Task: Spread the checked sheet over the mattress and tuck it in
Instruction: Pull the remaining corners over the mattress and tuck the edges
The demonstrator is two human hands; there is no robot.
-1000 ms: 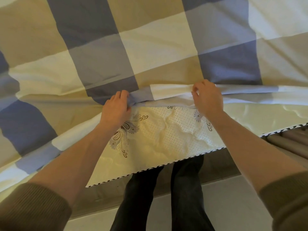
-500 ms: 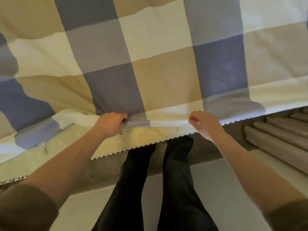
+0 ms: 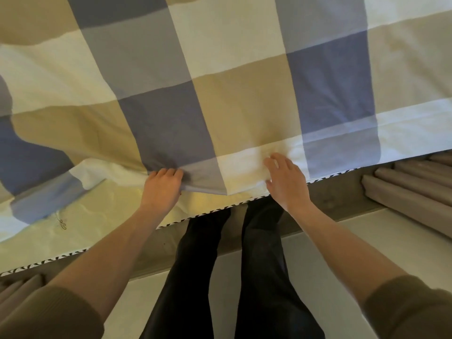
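Hands meet the checked sheet (image 3: 220, 113) at the mattress (image 3: 102, 216) edge: left hand (image 3: 162, 188) grip clamped on its hem, right hand (image 3: 285, 181) spread flat.

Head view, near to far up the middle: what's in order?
Dark trouser legs → zigzag-trimmed mattress edge → bare mattress strip → checked sheet, its hem under the left hand and right hand.

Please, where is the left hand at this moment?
In the head view, the left hand is left of centre, gripping the checked sheet edge on the mattress, beside the right hand.
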